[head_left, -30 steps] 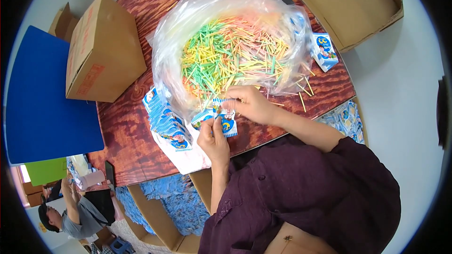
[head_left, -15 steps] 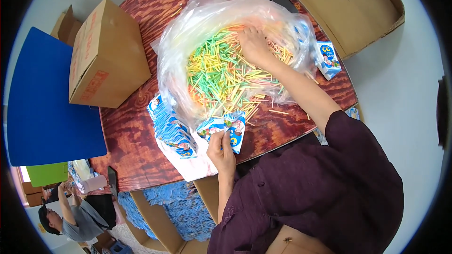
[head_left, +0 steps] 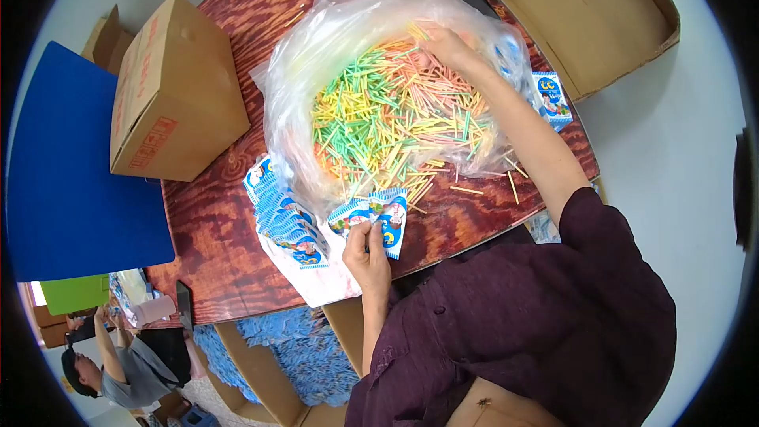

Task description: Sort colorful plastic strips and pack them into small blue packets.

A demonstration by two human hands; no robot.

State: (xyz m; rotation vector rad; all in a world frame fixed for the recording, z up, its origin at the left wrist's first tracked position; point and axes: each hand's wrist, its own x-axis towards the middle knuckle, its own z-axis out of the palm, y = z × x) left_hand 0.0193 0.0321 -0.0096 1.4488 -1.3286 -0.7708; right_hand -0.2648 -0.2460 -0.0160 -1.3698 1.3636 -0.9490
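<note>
A large clear plastic bag (head_left: pixel 288 99) lies spread on the table, full of thin candy-like sticks (head_left: pixel 360 99) in green, yellow and pink. My right hand (head_left: pixel 449 46) is over the far side of the pile, its fingers closed around a few yellow sticks (head_left: pixel 417 30) that poke out past the fingertips. Near the table's front edge, my left hand (head_left: pixel 368 257) pinches a small blue-and-white packet (head_left: pixel 391 225) between thumb and fingers. Left of it, a row of overlapping packets (head_left: pixel 285 217) rests on a white sheet (head_left: pixel 320 285).
A closed cardboard box (head_left: pixel 182 87) stands left, beside a blue panel (head_left: pixel 87 166). An open carton (head_left: pixel 585 16) is at far right, next to a packet (head_left: pixel 551 99). Below the table edge, cartons hold blue packets (head_left: pixel 300 356). A person (head_left: pixel 130 364) works at lower left.
My right hand has lifted off the pink sticks, moving slightly right and away from me, with yellow sticks now showing in its fingers. My left hand has barely shifted.
</note>
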